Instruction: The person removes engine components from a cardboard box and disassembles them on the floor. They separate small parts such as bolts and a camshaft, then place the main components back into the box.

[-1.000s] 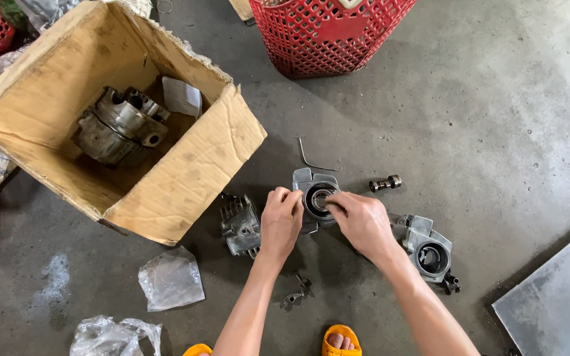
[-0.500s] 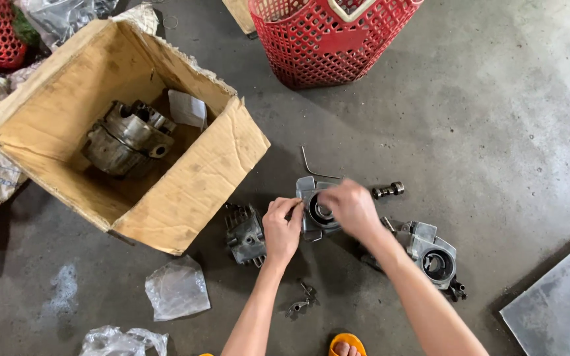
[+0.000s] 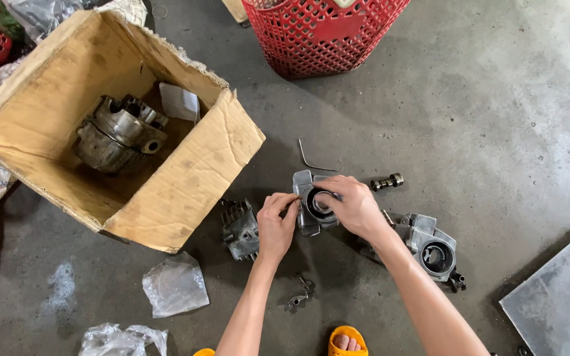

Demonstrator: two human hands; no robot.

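**Both hands on the metal housing, work still mid-way**

We had the metal housing (image 3: 313,206) on the concrete floor (image 3: 496,118), near its middle, below the red basket (image 3: 324,33). Our left hand (image 3: 277,224) pinched its left edge; our right hand (image 3: 354,207) gripped over its round bore. We judged the fitting unfinished: 1 finned part (image 3: 240,229), a second housing (image 3: 433,247) and a short shaft (image 3: 387,181) lay loose beside it, untouched.

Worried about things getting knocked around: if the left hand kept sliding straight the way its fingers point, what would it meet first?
The left hand points up-right and already touches the grey metal housing; beyond it, probably the bent wire.
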